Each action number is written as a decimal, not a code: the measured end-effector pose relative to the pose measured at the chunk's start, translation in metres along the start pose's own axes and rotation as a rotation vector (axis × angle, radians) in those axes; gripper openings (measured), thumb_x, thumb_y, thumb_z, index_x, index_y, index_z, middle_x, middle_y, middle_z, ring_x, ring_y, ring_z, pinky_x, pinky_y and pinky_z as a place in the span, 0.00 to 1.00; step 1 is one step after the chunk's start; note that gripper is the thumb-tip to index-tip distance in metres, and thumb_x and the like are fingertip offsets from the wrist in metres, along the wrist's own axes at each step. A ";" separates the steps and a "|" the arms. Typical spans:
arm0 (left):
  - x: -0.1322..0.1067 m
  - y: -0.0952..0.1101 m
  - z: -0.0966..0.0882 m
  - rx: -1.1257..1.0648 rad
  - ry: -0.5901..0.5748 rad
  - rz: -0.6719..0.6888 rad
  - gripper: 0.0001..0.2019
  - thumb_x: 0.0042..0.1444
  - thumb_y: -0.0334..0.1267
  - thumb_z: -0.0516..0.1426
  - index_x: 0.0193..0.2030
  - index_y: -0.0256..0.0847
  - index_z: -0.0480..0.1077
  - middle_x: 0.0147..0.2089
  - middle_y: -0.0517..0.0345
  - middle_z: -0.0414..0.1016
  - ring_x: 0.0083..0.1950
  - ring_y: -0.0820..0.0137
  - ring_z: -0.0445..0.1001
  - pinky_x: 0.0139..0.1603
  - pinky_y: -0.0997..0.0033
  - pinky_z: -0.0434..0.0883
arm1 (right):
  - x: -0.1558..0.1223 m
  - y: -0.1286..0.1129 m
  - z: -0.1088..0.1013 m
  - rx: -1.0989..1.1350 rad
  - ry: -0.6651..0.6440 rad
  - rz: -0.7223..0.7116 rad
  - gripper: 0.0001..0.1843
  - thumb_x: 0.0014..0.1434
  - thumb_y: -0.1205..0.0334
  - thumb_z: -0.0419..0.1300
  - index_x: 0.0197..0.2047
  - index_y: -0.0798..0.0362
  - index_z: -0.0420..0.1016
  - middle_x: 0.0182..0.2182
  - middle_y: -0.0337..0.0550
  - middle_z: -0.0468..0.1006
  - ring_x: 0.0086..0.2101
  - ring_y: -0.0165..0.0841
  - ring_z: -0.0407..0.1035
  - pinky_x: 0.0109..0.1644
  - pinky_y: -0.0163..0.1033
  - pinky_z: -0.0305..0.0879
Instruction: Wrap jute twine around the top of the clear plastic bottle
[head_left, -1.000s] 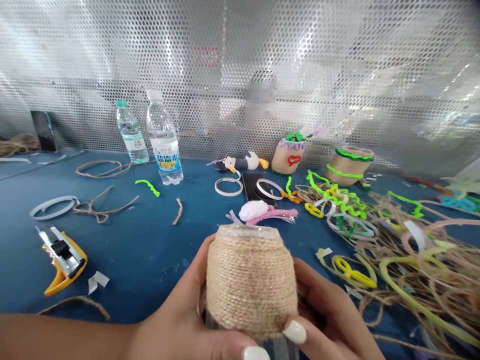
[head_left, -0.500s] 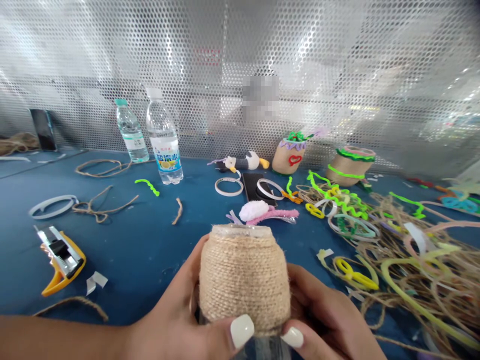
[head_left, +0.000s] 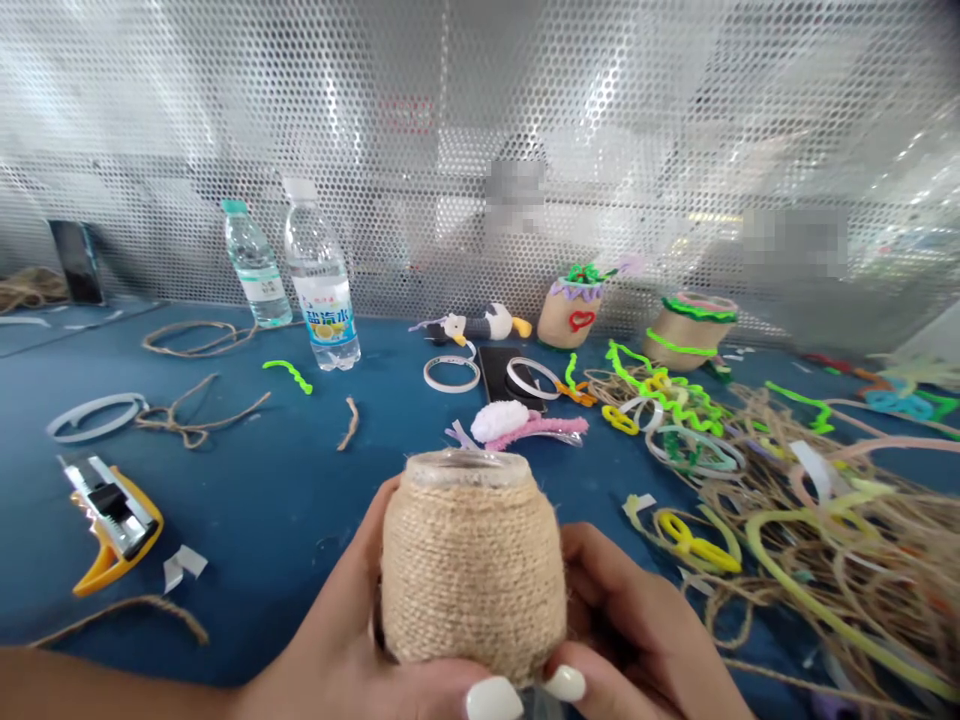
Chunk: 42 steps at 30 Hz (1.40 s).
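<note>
I hold a glass jar wrapped in jute twine [head_left: 472, 565] upright in both hands, near the bottom middle of the view. Its bare glass rim [head_left: 469, 468] faces up and away from me. My left hand [head_left: 337, 620] cups the jar's left side, and my right hand [head_left: 622, 620] supports its right side. Two white-painted nails press at the lower edge of the twine. The hands hide most of the jar's base. Beyond the jar lie a white fluffy pom-pom [head_left: 499, 421] and a pink pipe cleaner [head_left: 544, 428].
A yellow utility knife [head_left: 112, 520] lies on the blue table [head_left: 247, 500] at left. Twine and green and yellow pipe cleaners [head_left: 795, 510] pile up at right. Two water bottles [head_left: 321, 275], tape rolls, a plush duck and decorated jute pots stand ahead, before a perforated metal screen.
The jar and both hands have shifted slightly left in the view, and the table scene has shifted a little left too. Both hands keep hold of the jar.
</note>
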<state>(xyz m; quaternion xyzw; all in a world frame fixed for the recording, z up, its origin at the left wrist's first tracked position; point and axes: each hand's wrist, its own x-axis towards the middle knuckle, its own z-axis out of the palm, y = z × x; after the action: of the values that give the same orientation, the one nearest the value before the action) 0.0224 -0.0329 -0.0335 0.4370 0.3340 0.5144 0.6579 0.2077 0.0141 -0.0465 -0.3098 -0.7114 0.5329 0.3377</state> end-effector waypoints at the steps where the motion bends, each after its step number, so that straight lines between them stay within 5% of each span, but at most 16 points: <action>1: 0.000 0.000 0.000 -0.004 0.007 -0.004 0.35 0.45 0.48 0.66 0.58 0.44 0.58 0.51 0.45 0.71 0.51 0.51 0.72 0.51 0.52 0.70 | 0.001 0.001 0.000 0.022 -0.004 0.012 0.23 0.52 0.41 0.61 0.41 0.51 0.71 0.27 0.44 0.75 0.29 0.33 0.70 0.29 0.32 0.69; 5: 0.002 -0.001 -0.004 -0.007 0.086 0.000 0.34 0.47 0.47 0.65 0.59 0.42 0.58 0.55 0.44 0.69 0.55 0.51 0.69 0.54 0.53 0.68 | 0.010 0.007 0.003 0.193 -0.036 0.041 0.24 0.48 0.42 0.64 0.38 0.52 0.69 0.29 0.44 0.75 0.30 0.31 0.71 0.30 0.31 0.69; 13: -0.002 0.000 -0.004 0.053 0.027 -0.023 0.33 0.52 0.50 0.61 0.63 0.45 0.58 0.58 0.45 0.67 0.60 0.50 0.64 0.58 0.52 0.65 | 0.014 0.001 0.005 0.366 -0.213 0.014 0.33 0.49 0.44 0.65 0.56 0.48 0.66 0.43 0.48 0.77 0.44 0.40 0.73 0.50 0.44 0.70; 22: -0.010 -0.007 -0.005 0.169 0.049 0.076 0.39 0.51 0.51 0.62 0.67 0.54 0.47 0.69 0.54 0.51 0.68 0.50 0.50 0.66 0.50 0.54 | -0.001 0.000 0.000 0.149 -0.065 0.124 0.42 0.44 0.37 0.65 0.58 0.50 0.65 0.47 0.52 0.76 0.47 0.44 0.72 0.48 0.43 0.71; 28: -0.008 -0.012 -0.007 0.150 -0.049 0.152 0.40 0.52 0.46 0.62 0.67 0.54 0.46 0.67 0.52 0.54 0.66 0.50 0.55 0.66 0.49 0.54 | -0.003 -0.003 0.003 0.111 -0.068 0.062 0.41 0.47 0.36 0.62 0.59 0.49 0.64 0.47 0.52 0.76 0.48 0.46 0.71 0.49 0.44 0.71; 32: -0.010 -0.015 -0.009 0.200 -0.051 0.232 0.44 0.50 0.43 0.64 0.68 0.57 0.42 0.69 0.55 0.51 0.69 0.49 0.50 0.65 0.50 0.57 | 0.001 -0.003 0.001 0.092 -0.065 -0.015 0.39 0.47 0.37 0.62 0.57 0.51 0.67 0.44 0.53 0.77 0.49 0.49 0.69 0.51 0.46 0.70; 38: -0.009 -0.011 -0.012 0.400 0.053 0.406 0.36 0.44 0.45 0.67 0.61 0.54 0.60 0.68 0.58 0.52 0.69 0.46 0.47 0.67 0.51 0.53 | 0.014 0.007 -0.003 0.039 -0.122 -0.067 0.40 0.36 0.37 0.67 0.50 0.48 0.72 0.40 0.51 0.78 0.44 0.50 0.71 0.43 0.44 0.73; 42: -0.007 -0.004 -0.018 0.459 0.003 0.413 0.37 0.43 0.40 0.68 0.60 0.55 0.59 0.66 0.59 0.54 0.68 0.50 0.51 0.66 0.56 0.57 | 0.016 0.014 -0.001 0.084 -0.152 -0.051 0.43 0.36 0.37 0.67 0.54 0.49 0.69 0.39 0.50 0.77 0.41 0.46 0.73 0.38 0.40 0.73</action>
<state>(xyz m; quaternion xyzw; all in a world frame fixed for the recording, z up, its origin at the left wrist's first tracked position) 0.0063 -0.0358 -0.0439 0.6322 0.3466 0.5488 0.4231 0.2005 0.0304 -0.0581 -0.2359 -0.7195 0.5755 0.3090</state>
